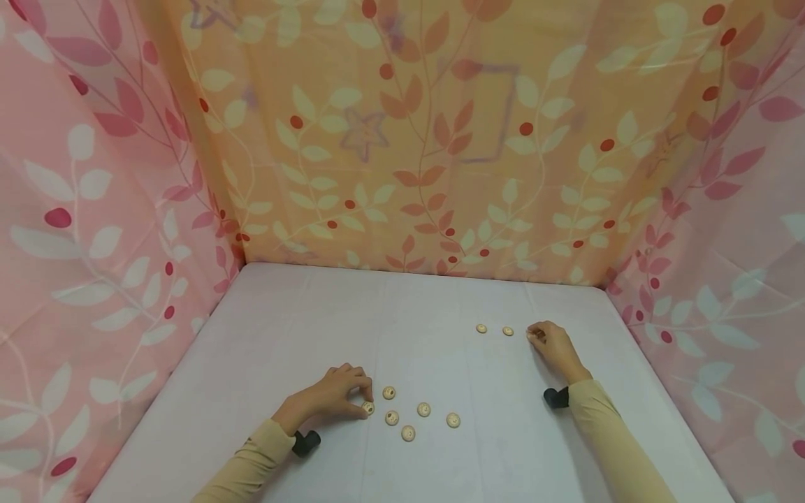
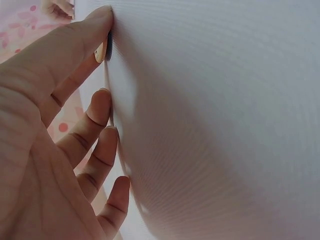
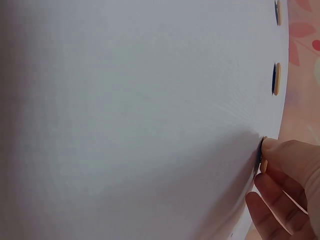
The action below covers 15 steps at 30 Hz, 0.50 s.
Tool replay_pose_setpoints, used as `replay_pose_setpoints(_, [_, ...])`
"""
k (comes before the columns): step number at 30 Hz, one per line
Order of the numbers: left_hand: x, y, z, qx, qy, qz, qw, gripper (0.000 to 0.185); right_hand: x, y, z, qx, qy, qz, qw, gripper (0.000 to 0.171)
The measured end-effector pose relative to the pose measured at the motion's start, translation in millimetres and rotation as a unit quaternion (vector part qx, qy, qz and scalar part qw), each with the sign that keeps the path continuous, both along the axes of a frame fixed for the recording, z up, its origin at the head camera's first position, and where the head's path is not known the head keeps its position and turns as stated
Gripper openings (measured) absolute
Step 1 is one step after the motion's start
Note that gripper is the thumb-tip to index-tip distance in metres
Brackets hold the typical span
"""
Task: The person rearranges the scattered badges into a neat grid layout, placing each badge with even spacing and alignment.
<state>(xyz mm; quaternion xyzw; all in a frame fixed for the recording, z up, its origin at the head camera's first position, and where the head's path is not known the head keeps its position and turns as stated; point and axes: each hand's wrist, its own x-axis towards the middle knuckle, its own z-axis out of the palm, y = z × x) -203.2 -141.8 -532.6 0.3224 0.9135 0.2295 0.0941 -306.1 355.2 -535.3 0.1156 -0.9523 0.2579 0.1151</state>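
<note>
Small round wooden discs lie on a white table (image 1: 302,335). My left hand (image 1: 361,398) sits at the near centre and pinches one disc (image 1: 368,407) against the surface; the left wrist view shows that disc (image 2: 102,51) under a fingertip (image 2: 97,20). Several more discs (image 1: 408,433) lie loose just right of it. My right hand (image 1: 537,335) is at the far right, fingers curled on another disc (image 1: 532,337), seen edge-on in the right wrist view (image 3: 259,151). Two discs (image 1: 508,331) (image 1: 481,328) lie in a row to its left, and the nearer of the two discs (image 3: 276,79) shows there too.
Floral cloth walls close in the table: pink on the left (image 1: 94,230) and right (image 1: 723,265), orange at the back (image 1: 428,140). Both forearms wear beige sleeves with a black wrist camera mount (image 1: 306,442) (image 1: 556,397).
</note>
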Motion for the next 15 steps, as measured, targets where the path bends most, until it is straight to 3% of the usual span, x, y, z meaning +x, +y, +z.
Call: replay_pose_setpoints(15, [0.3, 0.2, 3.1, 0.004, -0.006, -0.002, 1.0, 0.02, -5.3, 1.9, -0.8, -0.008, 0.001, -0.007, 1.0, 0.018])
